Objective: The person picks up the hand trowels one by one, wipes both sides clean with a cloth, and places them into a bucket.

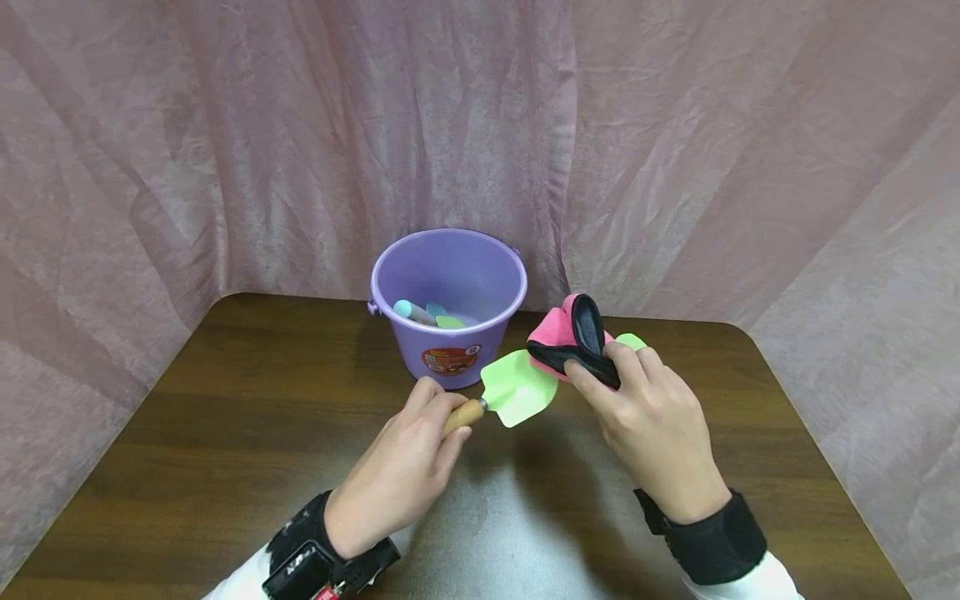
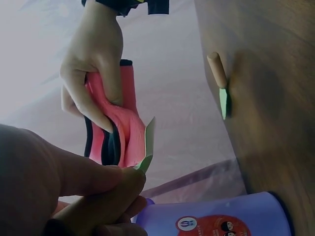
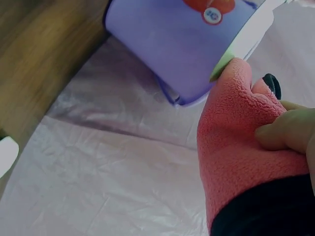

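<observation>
My left hand (image 1: 401,462) grips the wooden handle (image 1: 465,415) of a small garden trowel. Its light green blade (image 1: 517,387) points right, above the table in front of the bucket. A folded pink fleecy cloth (image 1: 553,329) with black edging is pinched in my right hand (image 1: 660,425). In the right wrist view the cloth touches the edge of the trowel's blade (image 3: 246,42). A second green trowel (image 2: 217,73) with a wooden handle lies on the table, mostly behind my right hand in the head view.
A purple bucket (image 1: 408,337) stands near the table's back edge, with a pale blue handle (image 1: 412,312) and a green piece (image 1: 450,322) inside. Around the brown wooden table (image 1: 225,433) hangs a pinkish curtain (image 1: 375,125).
</observation>
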A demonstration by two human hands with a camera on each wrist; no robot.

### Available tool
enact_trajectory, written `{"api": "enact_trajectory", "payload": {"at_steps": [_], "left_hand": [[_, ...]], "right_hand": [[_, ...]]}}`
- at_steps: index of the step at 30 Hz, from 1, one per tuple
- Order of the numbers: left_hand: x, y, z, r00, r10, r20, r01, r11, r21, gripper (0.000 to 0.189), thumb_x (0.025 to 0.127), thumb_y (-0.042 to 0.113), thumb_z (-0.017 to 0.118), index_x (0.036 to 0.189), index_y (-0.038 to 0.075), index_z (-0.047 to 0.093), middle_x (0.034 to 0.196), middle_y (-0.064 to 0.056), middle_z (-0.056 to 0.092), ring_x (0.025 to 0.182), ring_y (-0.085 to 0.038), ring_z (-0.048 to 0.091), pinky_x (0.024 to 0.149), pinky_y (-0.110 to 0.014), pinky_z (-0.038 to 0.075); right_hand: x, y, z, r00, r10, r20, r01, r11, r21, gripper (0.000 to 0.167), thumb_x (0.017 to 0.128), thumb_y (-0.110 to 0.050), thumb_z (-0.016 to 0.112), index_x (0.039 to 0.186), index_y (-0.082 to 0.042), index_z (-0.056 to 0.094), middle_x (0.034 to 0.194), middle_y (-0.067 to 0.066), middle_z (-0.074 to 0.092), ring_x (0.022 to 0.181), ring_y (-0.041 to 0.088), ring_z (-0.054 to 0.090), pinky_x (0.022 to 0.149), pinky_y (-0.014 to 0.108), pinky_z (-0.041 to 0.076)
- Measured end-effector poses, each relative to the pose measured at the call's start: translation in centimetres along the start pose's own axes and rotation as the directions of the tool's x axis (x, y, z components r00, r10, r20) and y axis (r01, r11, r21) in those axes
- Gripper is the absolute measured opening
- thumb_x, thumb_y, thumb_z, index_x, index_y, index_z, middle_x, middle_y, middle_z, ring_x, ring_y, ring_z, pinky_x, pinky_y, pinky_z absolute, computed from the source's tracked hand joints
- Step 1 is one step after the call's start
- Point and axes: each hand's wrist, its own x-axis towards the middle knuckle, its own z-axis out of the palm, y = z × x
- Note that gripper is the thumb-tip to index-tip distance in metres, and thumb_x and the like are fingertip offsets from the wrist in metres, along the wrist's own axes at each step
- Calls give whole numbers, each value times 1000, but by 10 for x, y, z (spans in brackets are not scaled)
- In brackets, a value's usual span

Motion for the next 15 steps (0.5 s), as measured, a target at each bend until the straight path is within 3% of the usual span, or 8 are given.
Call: {"api": "enact_trajectory", "payload": {"at_steps": [10,15], "left_hand": [[0,1,3,1000,-23,17,23,1000,-2,22,100,7,73,121,3,70,105,-1,53,79,-9,54,70,-26,52],[1,0,4,999,-31,16,31,1000,-5,22,100,8,75,120,2,70,104,-1,52,78,-10,52,70,-26,51]], "right_hand": [[4,-18,0,999,-42,14,41,997,65,32,104,1,49,113,-14,76,105,23,64,65,34,47,46,37,40],[8,-26,0,998,-67,-2,67,994,89,34,106,-1,47,112,-14,77,103,21,64,66,33,49,48,38,43]]}}
